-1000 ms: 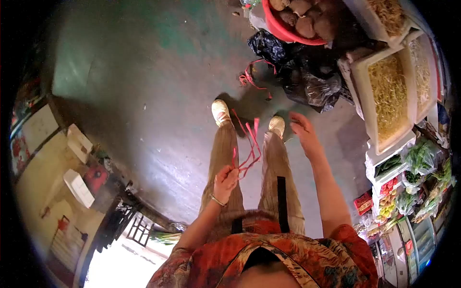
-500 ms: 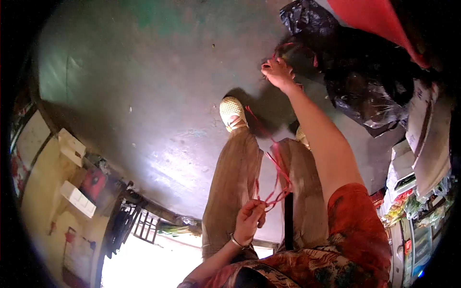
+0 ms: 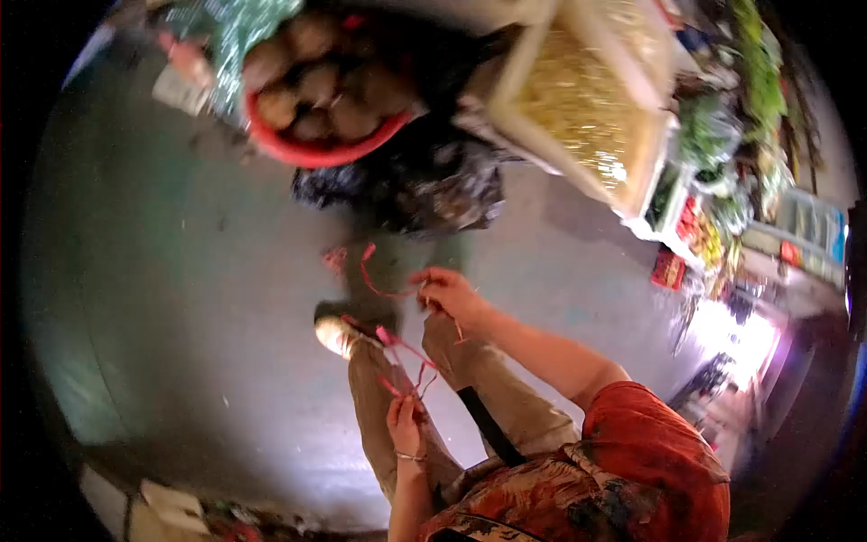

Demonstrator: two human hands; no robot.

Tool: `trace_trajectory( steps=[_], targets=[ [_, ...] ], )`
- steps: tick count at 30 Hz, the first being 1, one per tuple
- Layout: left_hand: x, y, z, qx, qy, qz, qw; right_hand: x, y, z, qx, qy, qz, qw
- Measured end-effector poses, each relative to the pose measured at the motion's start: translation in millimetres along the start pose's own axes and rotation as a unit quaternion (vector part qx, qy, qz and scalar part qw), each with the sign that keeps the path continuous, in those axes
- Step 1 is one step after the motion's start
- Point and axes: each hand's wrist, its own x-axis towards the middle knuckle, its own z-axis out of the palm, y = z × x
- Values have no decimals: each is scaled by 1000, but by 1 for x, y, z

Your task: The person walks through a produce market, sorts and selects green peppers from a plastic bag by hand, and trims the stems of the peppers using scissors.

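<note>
My left hand (image 3: 406, 426), with a bracelet at the wrist, is closed on a bunch of red string (image 3: 386, 336) above my lap. Loose loops of it spread out over my knees. Farther forward, my right hand (image 3: 446, 294) has its fingers pinched on a strand of red string (image 3: 369, 276), which curves away toward the floor. Motion blur softens the fingers. Beyond the hands, a small red tangle (image 3: 335, 260) lies on the floor near a black plastic bag (image 3: 429, 185).
A red basin (image 3: 327, 155) holding several round brown things stands behind the bag. To its right is a pale box (image 3: 515, 86) of yellowish contents. Vegetables (image 3: 713, 135) and a red carton (image 3: 668, 269) line the right side. Grey floor (image 3: 208, 307) stretches left.
The view has swung right, bringing the basin and produce into sight. My right hand has drawn back from the black bag toward my knees, with string in it. My left hand still holds string.
</note>
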Motion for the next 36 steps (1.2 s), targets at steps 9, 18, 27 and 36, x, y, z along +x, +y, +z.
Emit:
trace_trajectory(
  steps=[9, 18, 27, 36],
  targets=[
    [-102, 86, 71, 171, -31, 69, 982, -215, -62, -40, 212, -280, 17, 936],
    [-222, 141, 206, 413, -174, 164, 879, -306, -68, -69, -186, -92, -386, 899],
    [-263, 152, 245, 528, -346, 168, 757, -401, -37, -73, -242, 131, -466, 841],
    [-299, 105, 316, 593, -468, 69, 652, -444, 6, -123, -94, 277, -478, 828]
  ],
)
